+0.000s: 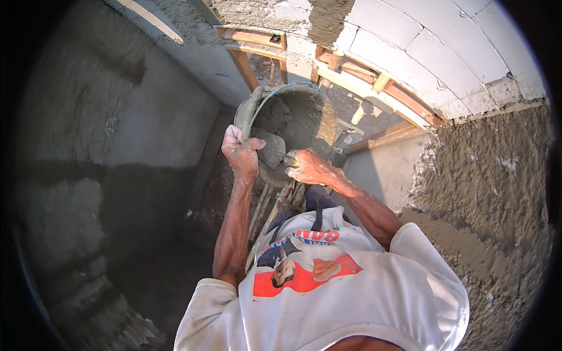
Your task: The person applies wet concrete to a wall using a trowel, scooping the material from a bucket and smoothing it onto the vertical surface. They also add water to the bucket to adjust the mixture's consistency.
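Observation:
A round bucket point(319, 120) caked with grey mortar is in front of me, with a light blue handle point(275, 90) lying along its far rim. Wet mortar point(278, 114) fills part of it. My left hand point(241, 153) is closed on the bucket's left rim, thumb pointing inward. Closed too, my right hand point(309, 167) is at the near right side of the bucket, gripping a trowel whose handle is mostly hidden by the fingers. The trowel's mortar-coated blade point(271, 150) lies inside the near left part of the bucket, between my hands.
Rough mortar covers the right wall point(492, 175), below white blocks point(421, 47). Wooden frames point(380, 88) cross openings in the wall ahead. A smoother plastered wall point(164, 105) rises on the left. Beneath the bucket, narrow wooden poles point(261, 207) run near my feet.

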